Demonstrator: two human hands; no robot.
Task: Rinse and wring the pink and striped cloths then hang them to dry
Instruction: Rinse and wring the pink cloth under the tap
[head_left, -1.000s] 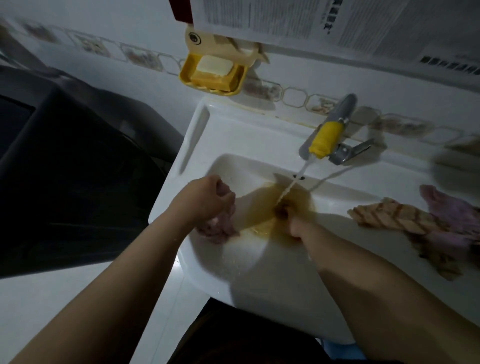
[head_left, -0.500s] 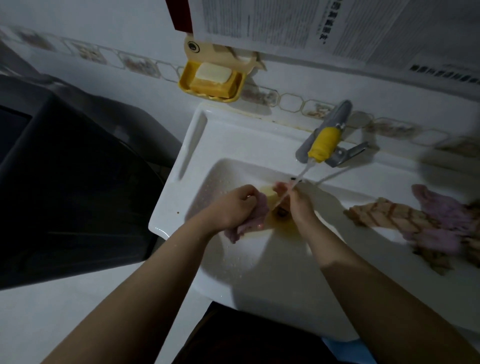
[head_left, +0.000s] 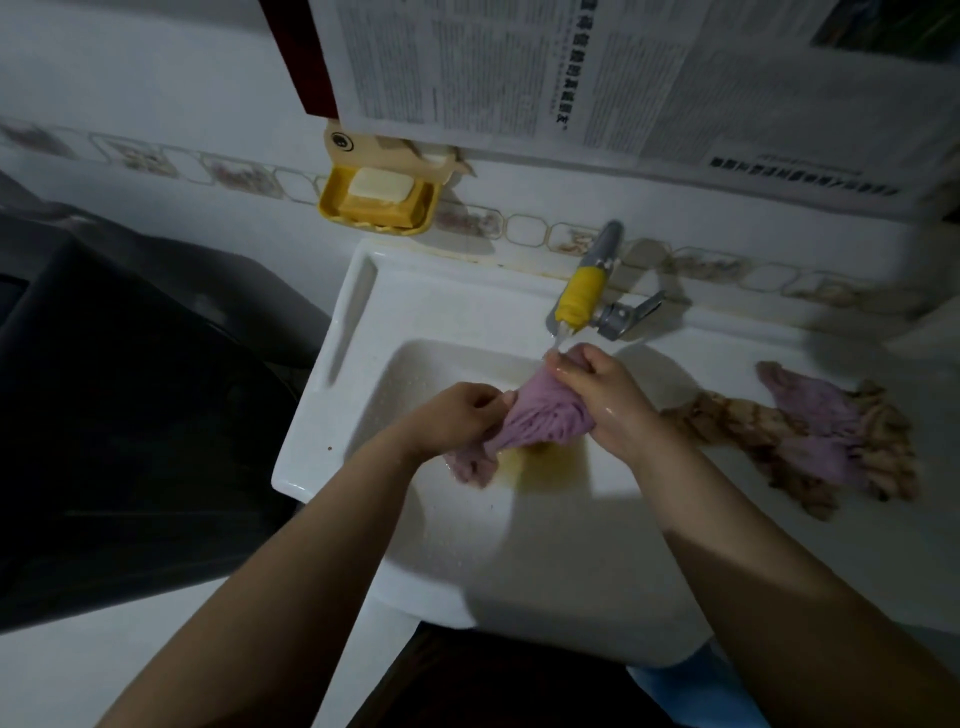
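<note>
Both hands are lifting the cloth (head_left: 540, 423) higher, from low in the sink (head_left: 431, 525) up to the tap (head_left: 579, 299) at frame centre. Left hand (head_left: 457, 418) is gripping the lower bunch while right hand (head_left: 605, 392) is pinching the top under the stream, likely so water is running down through the stretched fabric. Rightward, on the counter (head_left: 727, 343), twisted pink and striped cloths (head_left: 826, 436) are lying, seemingly waiting to be hung.
</note>
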